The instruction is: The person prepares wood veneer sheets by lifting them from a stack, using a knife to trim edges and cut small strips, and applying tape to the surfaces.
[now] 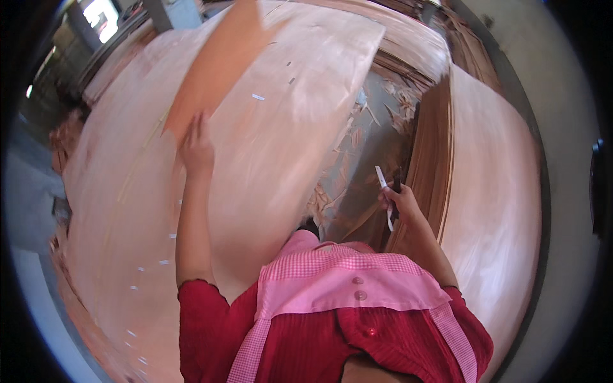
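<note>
My left hand (196, 147) is closed on the near end of an orange-brown piece of wood veneer (220, 67). Its jagged far end reaches toward the top of the view. Beneath it spreads a large pale veneer sheet (274, 153), with several short white tape pieces (257, 97) on it. Off to the right, my right hand (402, 199) grips a thin white strip (382, 176) together with a dark, slim tool (397, 180) whose kind I cannot make out. That hand is over the gap beside the stacked veneer.
A thick stack of brown veneer edges (429, 147) stands right of the gap, with a pale sheet (491, 185) on its right side. Torn veneer scraps (332, 188) litter the grey floor (377, 127) between. A grey wall (543, 70) rises at far right.
</note>
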A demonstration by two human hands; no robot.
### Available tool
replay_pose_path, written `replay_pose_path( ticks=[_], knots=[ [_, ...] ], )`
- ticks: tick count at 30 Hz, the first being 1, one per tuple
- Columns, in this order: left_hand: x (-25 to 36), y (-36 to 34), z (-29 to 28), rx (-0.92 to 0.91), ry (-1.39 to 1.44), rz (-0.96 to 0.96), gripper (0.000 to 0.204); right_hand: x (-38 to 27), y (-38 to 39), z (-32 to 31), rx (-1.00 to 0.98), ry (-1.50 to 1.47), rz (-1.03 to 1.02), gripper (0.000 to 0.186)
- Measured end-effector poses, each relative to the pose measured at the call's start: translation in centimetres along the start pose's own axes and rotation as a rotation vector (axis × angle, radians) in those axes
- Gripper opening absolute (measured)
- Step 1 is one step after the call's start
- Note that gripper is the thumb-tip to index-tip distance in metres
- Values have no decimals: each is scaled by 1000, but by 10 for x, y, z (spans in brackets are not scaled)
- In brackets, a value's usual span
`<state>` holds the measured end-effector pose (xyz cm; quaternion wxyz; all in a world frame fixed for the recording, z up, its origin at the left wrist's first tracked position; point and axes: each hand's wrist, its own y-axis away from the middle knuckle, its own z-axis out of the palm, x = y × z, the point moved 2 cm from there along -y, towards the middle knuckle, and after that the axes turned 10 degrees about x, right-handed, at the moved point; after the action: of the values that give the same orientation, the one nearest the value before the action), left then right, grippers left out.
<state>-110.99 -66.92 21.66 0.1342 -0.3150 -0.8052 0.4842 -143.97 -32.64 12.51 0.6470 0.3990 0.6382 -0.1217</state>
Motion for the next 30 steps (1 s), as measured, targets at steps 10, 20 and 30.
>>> replay_pose_path(
  ticks=[10, 20, 30],
  knots=[
    [102, 4, 291, -407, -174, -179, 35, -152, -345, -29, 1, 286, -187, 11],
    [121, -91, 342, -626, 42, -803, 48, -361, -662, 89, -425, 842, -723, 14],
    [128, -81, 406, -448, 108, -1036, 9, -285, -812, 230, -562, 1183, -1377, 18]
  ],
)
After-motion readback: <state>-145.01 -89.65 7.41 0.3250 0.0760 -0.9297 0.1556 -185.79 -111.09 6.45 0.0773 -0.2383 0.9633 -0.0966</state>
